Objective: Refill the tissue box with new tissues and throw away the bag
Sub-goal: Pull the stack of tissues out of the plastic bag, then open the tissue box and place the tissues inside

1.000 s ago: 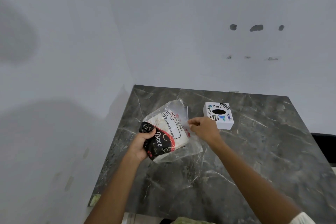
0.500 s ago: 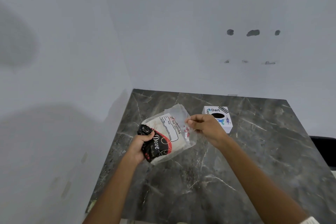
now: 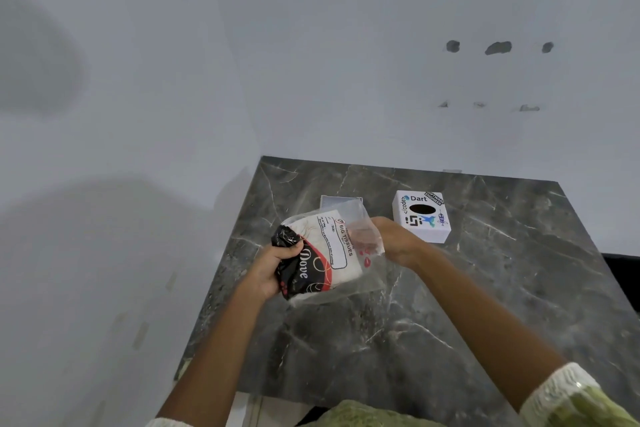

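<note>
A clear plastic tissue bag [image 3: 325, 255] with a black and red end and white tissues inside hangs above the dark marble table [image 3: 485, 288]. My left hand [image 3: 273, 267] grips its black lower-left end. My right hand [image 3: 394, 239] pinches the loose clear flap at the bag's right side. The white cube tissue box [image 3: 422, 217], with stickers and a dark oval hole on top, stands on the table just behind my right hand.
A flat white lid or tray [image 3: 341, 199] lies on the table behind the bag, partly hidden by it. White walls close the table's left and far sides. A dark gap [image 3: 623, 274] lies past the table's right edge.
My right hand has shifted down along the bag's clear flap and spread it. The bag is held a little closer to me. The flat white piece behind it has come into view.
</note>
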